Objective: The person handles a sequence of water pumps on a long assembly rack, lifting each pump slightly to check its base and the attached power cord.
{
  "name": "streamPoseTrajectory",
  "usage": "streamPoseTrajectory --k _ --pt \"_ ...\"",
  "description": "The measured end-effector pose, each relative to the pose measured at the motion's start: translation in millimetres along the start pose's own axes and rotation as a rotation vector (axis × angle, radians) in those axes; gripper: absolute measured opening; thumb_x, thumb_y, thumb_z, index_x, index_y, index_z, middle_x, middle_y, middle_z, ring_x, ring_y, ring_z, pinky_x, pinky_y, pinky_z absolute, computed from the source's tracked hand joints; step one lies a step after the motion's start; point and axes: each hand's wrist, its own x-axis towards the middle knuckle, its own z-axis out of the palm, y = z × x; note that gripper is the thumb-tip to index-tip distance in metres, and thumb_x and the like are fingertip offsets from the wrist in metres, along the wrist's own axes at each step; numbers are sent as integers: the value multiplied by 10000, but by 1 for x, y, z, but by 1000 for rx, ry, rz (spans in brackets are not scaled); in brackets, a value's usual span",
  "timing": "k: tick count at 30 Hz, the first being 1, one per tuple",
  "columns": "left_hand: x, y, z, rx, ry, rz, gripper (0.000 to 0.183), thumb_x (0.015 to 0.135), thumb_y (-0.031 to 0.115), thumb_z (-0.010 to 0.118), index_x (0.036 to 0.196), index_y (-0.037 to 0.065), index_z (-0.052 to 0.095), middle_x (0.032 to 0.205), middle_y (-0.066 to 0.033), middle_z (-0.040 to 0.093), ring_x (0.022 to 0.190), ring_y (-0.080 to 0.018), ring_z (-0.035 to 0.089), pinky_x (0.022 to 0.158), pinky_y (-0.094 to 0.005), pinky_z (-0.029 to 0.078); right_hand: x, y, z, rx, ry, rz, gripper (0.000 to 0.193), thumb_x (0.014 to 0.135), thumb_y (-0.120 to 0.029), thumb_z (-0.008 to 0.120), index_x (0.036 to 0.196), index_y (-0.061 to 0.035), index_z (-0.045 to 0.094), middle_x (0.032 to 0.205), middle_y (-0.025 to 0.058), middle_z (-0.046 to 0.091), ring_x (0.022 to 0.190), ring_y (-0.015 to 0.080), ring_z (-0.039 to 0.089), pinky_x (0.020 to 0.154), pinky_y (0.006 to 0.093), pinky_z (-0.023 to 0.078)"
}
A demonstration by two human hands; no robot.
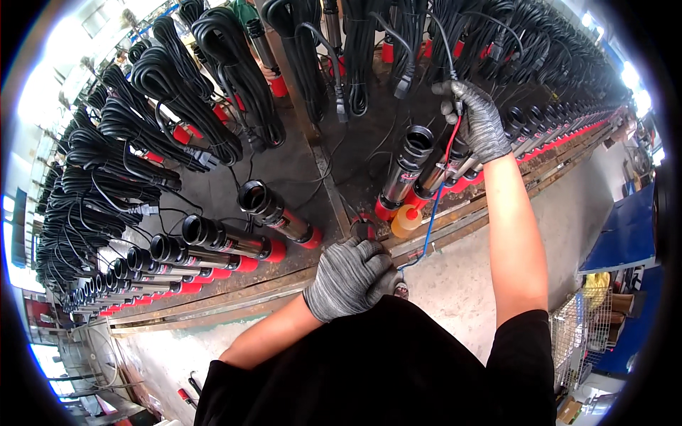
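My left hand (349, 278), in a grey knit glove, is closed at the bench's front edge around what looks like a submersible pump. Only its red end (364, 226) shows beyond my fingers; the rest is hidden. Farther off to the right, my gloved right hand (477, 122) is closed on the plug (455, 74) end of a black power cord. A red wire (452, 142) and a blue wire (431, 228) run down from near that hand. Between the hands, a black-topped steel pump (405, 170) stands beside a small amber-coloured bottle (406, 221).
Rows of red-based pumps (226, 240) line the front edge of the dark bench (213, 190) on both sides. Coiled black cords (238, 71) fill the back. A wire basket (582, 330) and blue panels (624, 231) stand at the right, beyond the pale floor (455, 302).
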Motion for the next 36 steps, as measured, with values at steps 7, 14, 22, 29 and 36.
streamPoseTrajectory --k 7,14,22,29,36 --pt "-7 1 5 -35 109 -14 209 767 156 797 942 98 700 958 -77 719 829 -302 696 696 -418 551 3 4 -4 80 8 3 335 987 -196 636 1185 71 682 1216 217 718 854 213 730 697 284 619" --pt "-8 -1 1 -126 156 -64 278 741 169 853 948 91 685 966 -90 715 863 -305 699 721 -412 560 5 6 -6 142 -26 32 344 992 -226 653 1187 57 673 1256 250 692 953 251 741 799 328 645" --pt "-7 -1 9 -191 169 -75 370 746 290 892 980 88 690 948 -96 685 854 -330 679 713 -444 538 5 5 -2 196 20 13 277 1024 -209 617 1122 40 687 1118 211 737 697 161 616 529 238 450" --pt "-3 -2 9 -204 153 -82 417 721 337 913 971 84 695 949 -97 686 876 -332 679 732 -447 542 5 3 -7 137 -17 18 234 1036 -193 599 1069 26 672 947 127 709 593 90 533 456 203 361" --pt "-1 -4 12 -209 174 -52 524 643 378 960 995 95 695 968 -104 709 866 -324 682 738 -424 550 1 0 0 121 11 29 270 1044 -260 620 1103 1 659 823 38 634 528 73 476 431 203 328"
